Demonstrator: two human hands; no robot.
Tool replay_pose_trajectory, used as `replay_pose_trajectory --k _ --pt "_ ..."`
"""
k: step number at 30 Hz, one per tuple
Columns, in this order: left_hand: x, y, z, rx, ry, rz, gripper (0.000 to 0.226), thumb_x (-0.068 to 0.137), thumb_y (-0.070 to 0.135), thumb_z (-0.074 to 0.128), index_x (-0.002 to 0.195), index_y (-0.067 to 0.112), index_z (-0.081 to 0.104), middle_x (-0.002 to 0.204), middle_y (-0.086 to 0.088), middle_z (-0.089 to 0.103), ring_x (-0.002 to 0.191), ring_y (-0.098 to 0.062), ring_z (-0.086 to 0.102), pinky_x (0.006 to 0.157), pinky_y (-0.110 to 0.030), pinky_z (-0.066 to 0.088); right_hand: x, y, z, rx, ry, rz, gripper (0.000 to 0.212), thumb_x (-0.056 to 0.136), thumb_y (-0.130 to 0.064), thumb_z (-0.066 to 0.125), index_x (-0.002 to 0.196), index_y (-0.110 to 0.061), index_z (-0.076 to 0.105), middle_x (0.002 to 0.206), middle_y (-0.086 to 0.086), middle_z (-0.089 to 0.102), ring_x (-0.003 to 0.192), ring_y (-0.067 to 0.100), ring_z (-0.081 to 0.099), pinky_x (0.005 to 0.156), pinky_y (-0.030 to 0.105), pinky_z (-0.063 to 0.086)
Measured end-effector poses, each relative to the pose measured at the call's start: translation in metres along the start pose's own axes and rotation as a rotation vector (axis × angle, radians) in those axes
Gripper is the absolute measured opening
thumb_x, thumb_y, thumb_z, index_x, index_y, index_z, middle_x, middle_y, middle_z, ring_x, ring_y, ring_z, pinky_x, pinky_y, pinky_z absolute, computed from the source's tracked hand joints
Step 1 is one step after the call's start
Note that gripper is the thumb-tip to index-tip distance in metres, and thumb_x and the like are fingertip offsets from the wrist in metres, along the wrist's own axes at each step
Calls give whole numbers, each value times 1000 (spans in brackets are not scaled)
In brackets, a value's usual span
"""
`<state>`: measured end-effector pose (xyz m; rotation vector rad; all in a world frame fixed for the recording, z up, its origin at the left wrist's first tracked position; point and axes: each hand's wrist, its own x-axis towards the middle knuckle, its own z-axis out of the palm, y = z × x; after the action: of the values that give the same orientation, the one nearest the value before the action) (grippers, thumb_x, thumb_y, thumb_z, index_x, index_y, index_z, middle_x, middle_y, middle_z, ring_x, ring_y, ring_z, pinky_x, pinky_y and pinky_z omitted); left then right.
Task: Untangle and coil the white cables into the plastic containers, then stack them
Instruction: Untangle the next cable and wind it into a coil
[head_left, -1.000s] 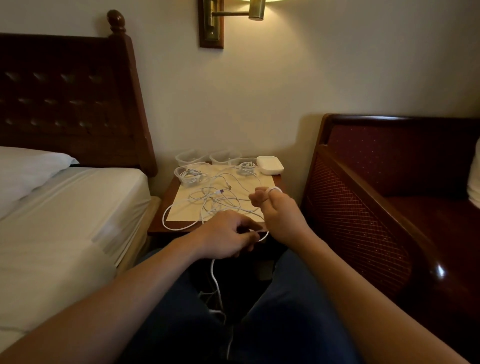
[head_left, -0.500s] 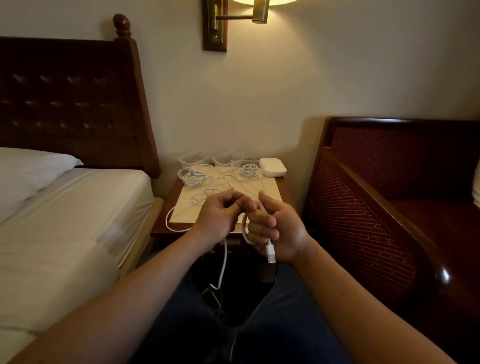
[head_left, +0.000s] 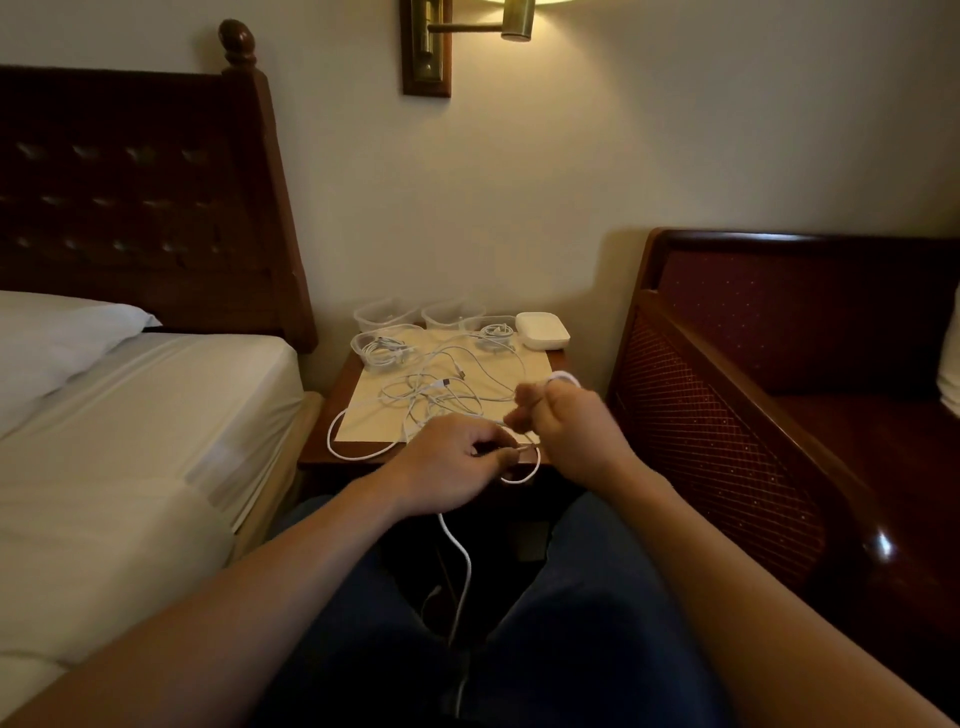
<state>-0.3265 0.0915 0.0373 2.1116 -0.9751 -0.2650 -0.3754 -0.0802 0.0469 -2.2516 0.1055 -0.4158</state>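
A: Winding a white cable (head_left: 460, 561), by the look of it. The right hand (head_left: 574, 431) is clenched with loops of it round the fingers, a turn showing white above the knuckles, and the left hand (head_left: 457, 462) pinches the same cable just beside it, feeding the next loop. The free end hangs below the left hand, down between the knees.

B: How far along would you say?

A: Partway, I judge. Beyond the hands, two plastic containers already hold coils: one container with a coil (head_left: 387, 349) past the left hand, another filled container (head_left: 493, 332) nearer the right. Two empty containers (head_left: 387, 314) sit behind them against the wall, beside a white lidded box (head_left: 543, 330).

B: And what's left?

A: A tangle of cables (head_left: 441, 395) lies loose on the cream mat (head_left: 363, 421), directly ahead of both hands, one loop spilling over the nightstand's (head_left: 322, 457) edge to the left. Nothing is stacked yet.

B: How do the cables look?

A: Thin, limp, white, crossing each other in slack curls; a plug end shows mid-tangle. How many there are, I cannot tell.
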Motion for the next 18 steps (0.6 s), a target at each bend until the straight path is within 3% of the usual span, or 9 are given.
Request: replay_pose_trajectory --k 3,5,7,9,11,14,16,18 --pt "0 7 -12 6 -121 53 11 94 30 69 96 40 73 76 30 69 77 7 65 69 -18 46 -7 -8 7 -211 -15 -43 34 109 -35 37 99 -16 64 95 0 69 92 20 67 85 43 55" --pt "2 5 -16 48 -118 91 12 92 28 72 93 39 75 79 26 71 79 3 66 69 -21 47 -2 -15 8 -301 -52 -2 32 109 -34 37 99 -16 62 101 9 67 93 28 66 79 41 53" --pt "6 -1 -23 116 -8 145 8 88 29 76 94 33 78 83 18 73 82 -1 67 74 -28 52 4 -16 9 -296 -240 96 32 109 -28 38 98 -10 63 95 18 71 86 34 69 71 35 51" --pt "9 -7 -29 104 107 158 9 83 27 82 89 33 77 83 18 72 82 -1 66 75 -25 53 3 -12 13 0 -421 259 47 110 -35 32 86 -8 61 67 15 71 56 28 67 54 28 49" --pt "12 -12 -31 50 182 151 14 81 27 84 85 37 75 82 19 71 81 -1 66 74 -24 54 0 -7 15 347 -500 407 60 109 -47 27 85 -4 60 48 7 57 36 18 49 40 22 39" --pt "16 -18 -23 -59 290 126 7 85 28 80 88 27 74 83 7 72 75 -10 65 71 -34 54 -2 -1 19 970 -683 464 63 107 -53 21 81 -7 55 39 -2 40 27 11 34 34 19 29" --pt "17 -18 -14 -352 334 50 9 91 26 73 90 16 75 87 -11 72 75 -29 64 71 -43 53 -2 -4 18 1346 -785 415 59 107 -52 21 83 -9 54 41 -3 44 29 10 41 37 21 35" --pt "17 -19 -5 -680 314 -52 15 94 24 68 95 11 75 90 -20 70 77 -33 60 75 -47 50 -2 -11 18 1546 -710 369 51 107 -45 24 86 -9 54 46 -2 47 35 12 45 44 24 39"
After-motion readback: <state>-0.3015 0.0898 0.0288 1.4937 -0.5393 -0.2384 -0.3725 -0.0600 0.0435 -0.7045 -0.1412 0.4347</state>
